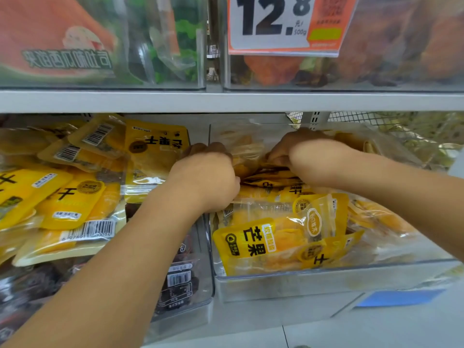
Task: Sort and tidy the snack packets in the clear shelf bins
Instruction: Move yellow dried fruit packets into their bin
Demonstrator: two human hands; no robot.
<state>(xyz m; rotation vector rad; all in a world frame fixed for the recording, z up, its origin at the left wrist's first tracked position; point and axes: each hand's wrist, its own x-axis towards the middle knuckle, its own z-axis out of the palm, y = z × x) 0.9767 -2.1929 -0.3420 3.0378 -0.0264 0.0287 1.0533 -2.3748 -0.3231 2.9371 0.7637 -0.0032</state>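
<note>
Two clear bins stand on the lower shelf. The right bin (326,280) holds several yellow mango packets (253,244). Both hands reach deep into it. My left hand (208,177) is curled over packets near the bin's left wall, its fingertips hidden. My right hand (313,159) has its fingers bent down, pinching a clear-and-yellow packet (248,149) at the back of the pile. The left bin (200,292) is heaped with yellow packets (67,197) over dark ones (178,280).
A grey shelf board (226,101) runs just above my hands. Over it stand two more clear bins with orange and green packets (57,38) and a price sign (283,23). Wire mesh (376,121) backs the shelf at right. A blue label (399,297) sits on the shelf front.
</note>
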